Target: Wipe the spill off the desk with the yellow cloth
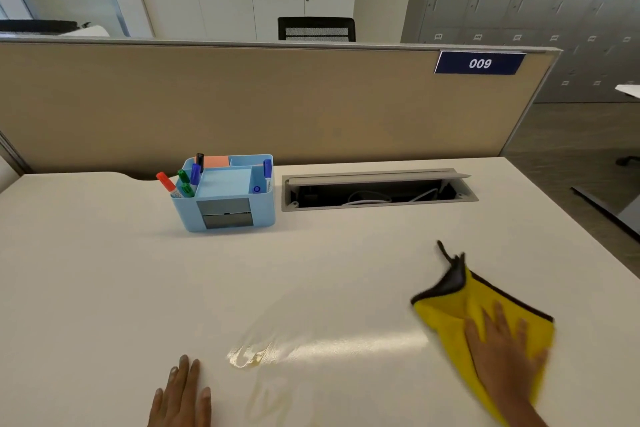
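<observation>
A yellow cloth (446, 315) with a dark trim lies on the white desk (104, 270) at the near right. My right hand (502, 350) presses flat on top of it, fingers spread. A yellowish wet spill (249, 355) sits near the front middle of the desk, with a shiny smeared streak (363, 343) running from it toward the cloth. Fainter ring marks (270, 399) show just in front of the spill. My left hand (181, 395) rests flat on the desk to the left of the spill, holding nothing.
A light blue desk organiser (225, 215) with several markers stands at the back middle. An open cable tray (374, 192) is sunk into the desk to its right. A beige partition (277, 97) closes the back edge. The desk's right edge drops to the floor.
</observation>
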Motion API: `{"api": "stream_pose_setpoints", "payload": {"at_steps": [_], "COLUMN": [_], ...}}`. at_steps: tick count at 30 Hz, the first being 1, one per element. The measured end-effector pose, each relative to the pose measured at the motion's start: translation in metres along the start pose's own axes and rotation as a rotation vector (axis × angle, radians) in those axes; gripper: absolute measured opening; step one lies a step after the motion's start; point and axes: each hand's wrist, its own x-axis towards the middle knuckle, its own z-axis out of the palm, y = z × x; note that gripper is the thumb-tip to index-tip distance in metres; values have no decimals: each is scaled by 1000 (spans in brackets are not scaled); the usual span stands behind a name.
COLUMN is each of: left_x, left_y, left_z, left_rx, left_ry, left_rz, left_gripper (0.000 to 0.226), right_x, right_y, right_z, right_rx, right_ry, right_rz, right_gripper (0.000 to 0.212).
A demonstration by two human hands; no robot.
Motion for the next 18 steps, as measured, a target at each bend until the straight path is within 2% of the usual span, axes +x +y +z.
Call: {"api": "stream_pose_setpoints", "payload": {"at_steps": [2,4,7,10,14,16,18], "left_x": [1,2,4,5,9,11,12], "left_y": [3,6,10,15,18,17,19], "left_z": [0,1,0,-2,0,1,1], "left_rx": [-62,-137,-203,-283,-329,-337,-338], "left_ry": [-20,-42,-47,-91,-55,-12,11], "left_rz": [-11,-22,-38,-56,-64,-47,-24], "left_gripper": [44,43,44,40,39,38,38], "right_x": [-33,-60,-48,-12,30,41,37], "right_y": [12,15,23,24,-29,-62,-101], "right_z": [3,17,14,3,0,10,23], "right_rx": [67,71,-166,-73,18,10,-36], "right_ry": [-1,-6,-138,-75,-99,-138,-155], "right_rz": [22,-70,-89,-55,52,20,-86], "right_gripper": [58,71,53,51,52,53,54]}}
